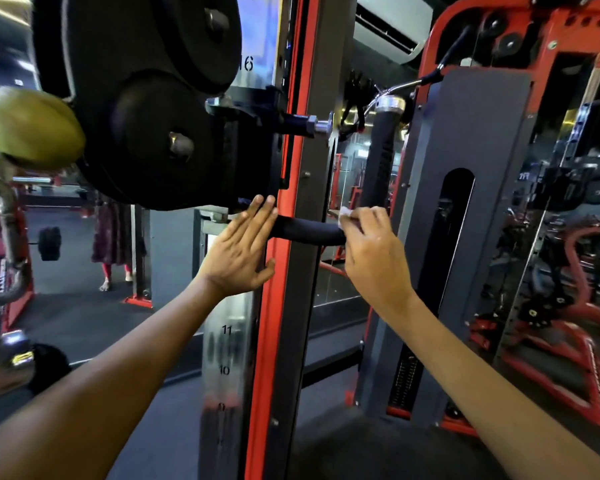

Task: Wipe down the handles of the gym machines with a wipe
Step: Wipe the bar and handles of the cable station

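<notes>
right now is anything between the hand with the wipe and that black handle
Nothing visible. The right hand already holds the white wipe against the right end of the black handle. The left hand rests flat on the red upright at the handle's other end.

Both bare forearms reach forward and upward from the bottom corners. The left hand (238,252) is flat, its fingers (262,211) straight and together, thumb spread. The right hand (371,252) is curled, back toward the camera, pinching something white.
</notes>
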The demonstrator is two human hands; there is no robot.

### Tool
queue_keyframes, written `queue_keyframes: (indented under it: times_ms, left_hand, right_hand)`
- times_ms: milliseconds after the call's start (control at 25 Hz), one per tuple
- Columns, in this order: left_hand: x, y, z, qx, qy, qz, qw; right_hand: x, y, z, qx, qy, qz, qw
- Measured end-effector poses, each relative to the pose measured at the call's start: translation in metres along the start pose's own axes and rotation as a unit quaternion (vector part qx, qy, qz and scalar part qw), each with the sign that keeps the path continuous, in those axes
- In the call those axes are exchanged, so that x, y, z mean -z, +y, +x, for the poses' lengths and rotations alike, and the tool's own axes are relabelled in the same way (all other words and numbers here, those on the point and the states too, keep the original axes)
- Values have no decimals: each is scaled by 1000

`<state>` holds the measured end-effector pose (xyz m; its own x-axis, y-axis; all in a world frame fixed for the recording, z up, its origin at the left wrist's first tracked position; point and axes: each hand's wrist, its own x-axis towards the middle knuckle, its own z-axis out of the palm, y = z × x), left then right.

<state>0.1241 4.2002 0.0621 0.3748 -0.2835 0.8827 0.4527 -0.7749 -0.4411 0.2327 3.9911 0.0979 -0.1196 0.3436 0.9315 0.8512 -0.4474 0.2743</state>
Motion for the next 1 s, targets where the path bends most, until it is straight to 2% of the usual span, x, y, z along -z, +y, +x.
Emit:
queue_keyframes:
  times_ms: [80,200,360,480,560,720,800,920,1000]
  left_hand:
    - [-2,1,-5,2,10,-24,1000]
    - [-8,1,-11,-2,23,-57,998]
    - [-10,-2,-15,-3,46,-88,995]
    - [-13,4,-35,11,36,-98,994]
    - [-17,4,-43,25,36,-98,994]
    - [-17,2,-42,23,42,-106,993]
    - [-18,3,-43,26,41,-108,993]
    - [-18,3,-44,27,33,-106,993]
    - [-17,3,-42,27,28,-110,993]
  right_hand:
    - [-5,-13,0,-11,4,37,999]
    - [-13,-33,19,-30,6,172,985]
    - [-19,-52,58,0,-116,284,952]
    - [-6,-27,59,6,-226,249,942]
    - [-1,-16,57,14,-255,211,944]
    - [-22,-41,65,10,-153,272,950]
    - [-30,-42,53,44,-108,273,955]
    - [-12,-13,32,161,-109,182,964]
    - [2,5,22,183,-71,115,974]
